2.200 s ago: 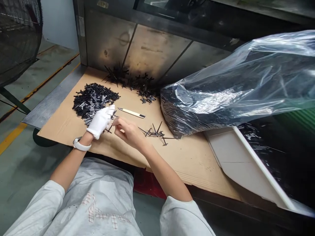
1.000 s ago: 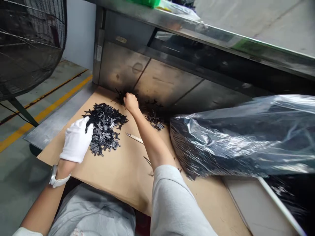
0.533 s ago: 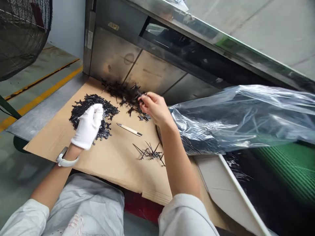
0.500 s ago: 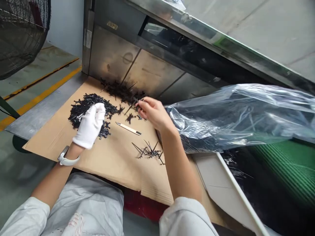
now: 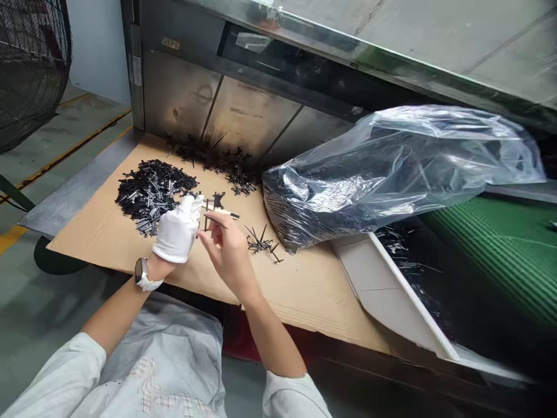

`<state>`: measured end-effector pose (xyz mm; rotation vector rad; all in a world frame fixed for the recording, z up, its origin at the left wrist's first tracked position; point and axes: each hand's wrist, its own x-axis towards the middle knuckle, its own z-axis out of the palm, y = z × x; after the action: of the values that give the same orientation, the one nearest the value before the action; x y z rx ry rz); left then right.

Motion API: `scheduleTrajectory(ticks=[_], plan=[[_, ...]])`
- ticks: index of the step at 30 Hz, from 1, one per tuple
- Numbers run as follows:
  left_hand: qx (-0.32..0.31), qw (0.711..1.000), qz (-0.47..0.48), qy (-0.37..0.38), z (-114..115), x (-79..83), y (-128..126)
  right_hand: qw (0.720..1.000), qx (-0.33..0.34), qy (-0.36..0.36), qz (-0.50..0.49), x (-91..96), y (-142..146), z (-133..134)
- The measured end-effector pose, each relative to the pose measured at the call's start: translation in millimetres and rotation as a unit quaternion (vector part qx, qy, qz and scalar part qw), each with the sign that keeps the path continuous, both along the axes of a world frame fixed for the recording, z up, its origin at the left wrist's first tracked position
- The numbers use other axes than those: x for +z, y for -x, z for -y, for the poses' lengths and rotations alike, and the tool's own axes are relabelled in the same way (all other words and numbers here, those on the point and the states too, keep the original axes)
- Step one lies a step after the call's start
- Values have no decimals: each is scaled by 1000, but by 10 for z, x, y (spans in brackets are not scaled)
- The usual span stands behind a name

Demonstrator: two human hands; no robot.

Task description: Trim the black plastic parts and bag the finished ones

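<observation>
My left hand [image 5: 177,231], in a white glove, is closed with its fingertips pinched at the left side of a black plastic part [image 5: 218,200] with thin branching runners. Bare-fingered, my right hand [image 5: 230,249] pinches the same part from the right. Both hands are held close together over the cardboard. Just behind them lies a white-handled craft knife [image 5: 230,213], partly covered by the part and my fingers. A heap of small black plastic pieces [image 5: 152,191] is left of the gloved hand. Thin black runner scraps [image 5: 263,242] lie to the right.
More branching black parts [image 5: 235,168] lie along the metal machine wall [image 5: 252,113]. A clear plastic bag of black parts [image 5: 331,186] rests on the cardboard sheet [image 5: 313,290]. A white-edged chute [image 5: 383,290] and green ribbed belt [image 5: 487,249] are at right, a fan [image 5: 32,69] at left.
My right hand has come back from the parts by the wall, bringing a black part to the gloved hand. My left hand has moved right and nearer to me. The view has shifted.
</observation>
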<state>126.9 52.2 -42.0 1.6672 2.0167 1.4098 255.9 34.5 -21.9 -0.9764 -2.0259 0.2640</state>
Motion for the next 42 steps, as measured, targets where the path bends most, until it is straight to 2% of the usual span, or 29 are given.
scheduleTrajectory(ticks=[3, 5, 7, 9, 10, 11, 13, 16, 18, 20, 23, 26, 29, 31, 36, 39, 42], plan=[[-18, 990, 112, -88, -15, -38, -75, 992, -51, 8, -117, -94, 189, 18], [-17, 972, 210, -104, -44, -65, -117, 979, -65, 60, -186, -102, 264, -32], [-19, 948, 306, -86, -82, -88, -137, 949, -38, 163, -266, -82, 292, -99], [-25, 926, 371, -64, -125, -107, -133, 903, 16, 268, -336, -62, 289, -160], [-28, 922, 382, -56, -144, -116, -124, 885, 38, 300, -354, -60, 285, -183], [-27, 926, 372, -56, -161, -126, -110, 880, 46, 310, -357, -64, 284, -200], [-19, 946, 315, -73, -180, -151, -71, 906, 25, 268, -326, -96, 297, -211], [-29, 973, 207, -96, -172, -183, 37, 966, -26, 114, -230, -183, 359, -192], [-52, 983, 152, -90, -163, -185, 157, 977, -51, 35, -203, -243, 399, -188], [-62, 989, 100, -87, -178, -164, 315, 968, -74, 38, -236, -283, 401, -211], [-32, 996, 40, -77, -267, -88, 565, 955, -72, 102, -268, -292, 306, -291], [25, 997, -79, -2, -368, 1, 734, 979, -32, 84, -181, -275, 162, -364], [55, 969, -225, 85, -408, 55, 794, 995, 5, 56, -84, -279, 76, -372], [67, 957, -262, 101, -418, 70, 808, 998, 23, 38, -37, -289, 62, -341], [72, 971, -216, 67, -443, 107, 829, 996, 53, 10, 67, -250, 72, -207], [76, 992, -96, 36, -362, 119, 745, 994, 46, -3, 96, -199, 89, -132], [-20, 998, 24, 52, -209, 79, 584, 993, 52, -20, 105, -178, 131, -87]])
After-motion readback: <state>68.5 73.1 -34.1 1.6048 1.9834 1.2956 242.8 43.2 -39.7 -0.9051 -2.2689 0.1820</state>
